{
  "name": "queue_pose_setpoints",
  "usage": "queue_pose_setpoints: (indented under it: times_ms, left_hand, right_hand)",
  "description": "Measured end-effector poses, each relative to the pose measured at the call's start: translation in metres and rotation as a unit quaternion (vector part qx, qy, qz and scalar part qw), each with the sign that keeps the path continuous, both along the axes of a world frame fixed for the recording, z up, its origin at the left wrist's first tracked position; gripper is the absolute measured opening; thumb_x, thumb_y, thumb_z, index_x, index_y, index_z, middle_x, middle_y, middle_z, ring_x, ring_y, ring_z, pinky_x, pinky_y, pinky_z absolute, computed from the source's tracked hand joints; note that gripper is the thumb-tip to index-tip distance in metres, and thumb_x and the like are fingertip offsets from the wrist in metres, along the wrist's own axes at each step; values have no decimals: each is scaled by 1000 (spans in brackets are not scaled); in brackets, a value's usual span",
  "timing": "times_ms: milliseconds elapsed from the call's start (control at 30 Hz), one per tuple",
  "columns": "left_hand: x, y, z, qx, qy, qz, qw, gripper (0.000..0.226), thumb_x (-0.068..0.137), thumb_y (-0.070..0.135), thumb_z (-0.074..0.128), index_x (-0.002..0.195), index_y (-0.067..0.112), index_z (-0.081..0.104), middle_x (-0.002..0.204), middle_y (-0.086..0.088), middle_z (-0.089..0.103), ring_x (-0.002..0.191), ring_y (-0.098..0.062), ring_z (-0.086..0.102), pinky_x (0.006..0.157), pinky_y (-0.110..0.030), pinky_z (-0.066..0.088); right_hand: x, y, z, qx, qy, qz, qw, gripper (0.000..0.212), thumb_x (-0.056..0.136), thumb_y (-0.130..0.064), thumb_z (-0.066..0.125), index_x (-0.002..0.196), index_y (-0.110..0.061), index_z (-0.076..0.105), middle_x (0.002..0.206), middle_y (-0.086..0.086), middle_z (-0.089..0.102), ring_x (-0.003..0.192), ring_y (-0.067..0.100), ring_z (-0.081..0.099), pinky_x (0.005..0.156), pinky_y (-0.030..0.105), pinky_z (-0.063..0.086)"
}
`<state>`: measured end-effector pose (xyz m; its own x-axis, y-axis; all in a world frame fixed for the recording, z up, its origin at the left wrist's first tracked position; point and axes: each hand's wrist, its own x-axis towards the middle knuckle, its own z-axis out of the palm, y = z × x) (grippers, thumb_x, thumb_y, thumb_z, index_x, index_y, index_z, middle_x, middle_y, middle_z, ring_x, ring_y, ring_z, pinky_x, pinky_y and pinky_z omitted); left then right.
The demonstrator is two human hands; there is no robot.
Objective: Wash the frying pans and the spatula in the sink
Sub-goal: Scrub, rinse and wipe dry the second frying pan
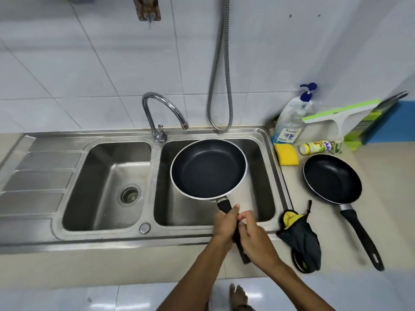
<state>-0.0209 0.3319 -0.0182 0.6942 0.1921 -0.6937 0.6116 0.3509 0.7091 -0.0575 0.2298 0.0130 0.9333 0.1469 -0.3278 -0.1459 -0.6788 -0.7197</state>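
A black non-stick frying pan [208, 168] with a pale rim hovers level over the right basin of the steel double sink [269, 140]. Both hands grip its black handle: my left hand [225, 225] nearer the pan, my right hand [256, 236] just behind it towards the handle's end. A second black frying pan [332, 178] lies on the beige counter to the right of the sink, with its long handle pointing to the front right. I see no spatula.
A chrome tap [164, 108] arcs over the divider, and a metal hose [220, 86] hangs behind. A yellow sponge [287, 154], soap pump bottle [292, 122], small yellow-green bottle [316, 147] and squeegee [336, 118] sit at the back right. A dark folded bag [301, 239] lies at the counter front.
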Motion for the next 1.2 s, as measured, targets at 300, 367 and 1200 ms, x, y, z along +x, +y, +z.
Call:
queue_pose_setpoints:
  times_ms: [300, 367, 1200]
  left_hand:
    - [-24, 0, -4, -31, -38, 6, 999, 34, 94, 34, 74, 80, 14, 50, 57, 1, 43, 46, -10, 37, 40, -24, 36]
    - [-24, 2, 5, -34, -36, -5, 999, 37, 94, 36, 73, 83, 12, 47, 56, 1, 40, 45, -10, 35, 38, -22, 34]
    - [-57, 47, 35, 100, -57, -174, 978, 34, 87, 40, 72, 83, 17, 48, 51, -8, 40, 36, -17, 34, 40, -24, 28]
  right_hand:
    - [-18, -178, -53, -366, -157, 89, 913, 69, 91, -53, 45, 145, -11, 53, 152, 16, 48, 134, 42, 50, 101, 59, 43]
    - [-24, -196, -68, -335, -139, 122, 924, 64, 93, -40, 48, 148, -8, 50, 158, 17, 37, 136, 45, 47, 101, 58, 49]
    - [166, 58, 12, -195, -194, 421, 864, 62, 107, -52, 15, 160, -21, 22, 170, 0, 8, 156, 18, -8, 127, 44, 2]
